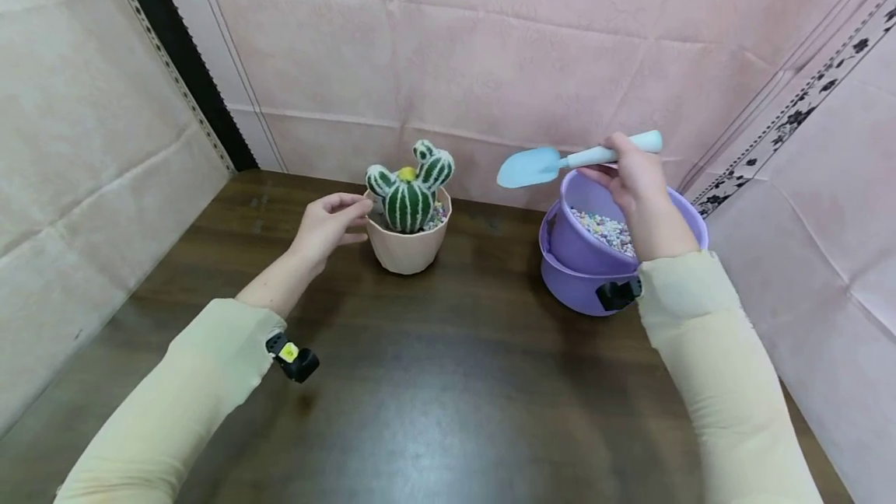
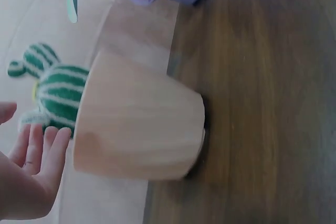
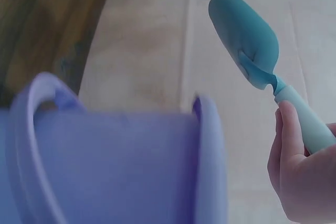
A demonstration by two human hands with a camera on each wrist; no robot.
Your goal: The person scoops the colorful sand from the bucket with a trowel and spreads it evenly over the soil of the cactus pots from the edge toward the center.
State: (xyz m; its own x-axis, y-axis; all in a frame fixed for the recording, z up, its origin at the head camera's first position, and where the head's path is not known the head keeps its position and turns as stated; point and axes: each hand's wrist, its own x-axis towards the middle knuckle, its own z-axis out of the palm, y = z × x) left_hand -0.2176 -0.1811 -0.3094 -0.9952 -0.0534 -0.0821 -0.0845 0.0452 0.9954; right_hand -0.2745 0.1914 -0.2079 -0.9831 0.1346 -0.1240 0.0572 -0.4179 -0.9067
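Note:
My right hand grips the pale handle of a light blue trowel, holding it over the purple bucket. The blade points left. Inside the bucket lie small pastel pebbles. At the left rim of a beige flowerpot is my left hand, its fingers loosely extended by a knitted-looking green and white cactus. The left wrist view has these fingers beside the pot's rim and the cactus; whether they touch the rim I cannot tell. Some pebbles show in the pot.
Everything stands on a dark brown wooden table. A pale pink cloth hangs behind it, with more cloth on both sides. The bucket's handle hangs against its side. A small black camera is on the left wrist.

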